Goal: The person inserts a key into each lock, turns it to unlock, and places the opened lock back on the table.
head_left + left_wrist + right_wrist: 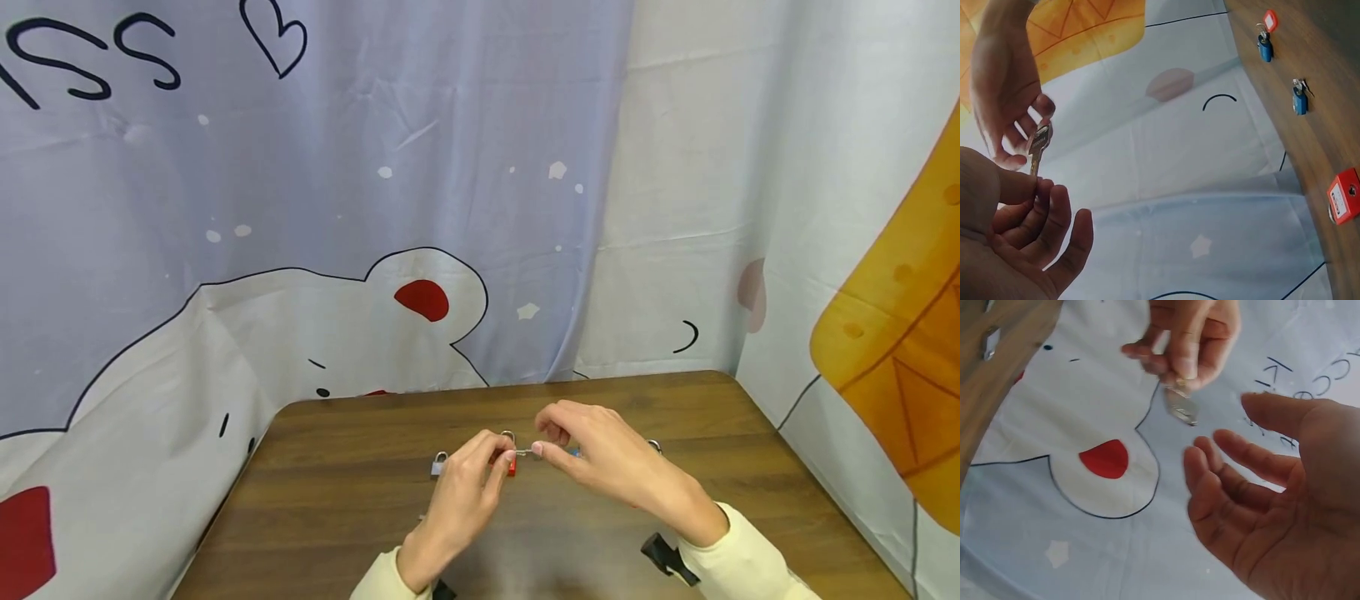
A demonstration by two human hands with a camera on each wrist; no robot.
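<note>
A small metal key (pixel 1039 144) is pinched by its blade between the thumb and fingers of my left hand (pixel 467 481). Its broad head points toward my right hand (pixel 611 450). In the right wrist view, a gap shows between the key (pixel 1181 407) and the loosely bent fingers of the right hand (pixel 1254 500), which hold nothing. Behind the hands, a red padlock (pixel 1344 197) with a white label rests on the wooden table, partly hidden in the head view.
On the table (pixel 337 492), a silver padlock (pixel 437 467) lies left of the red one. Two blue padlocks, one (pixel 1299 101) with keys in it and another (pixel 1264 49) with a red tag, lie farther right. A printed curtain (pixel 525 208) hangs behind the table.
</note>
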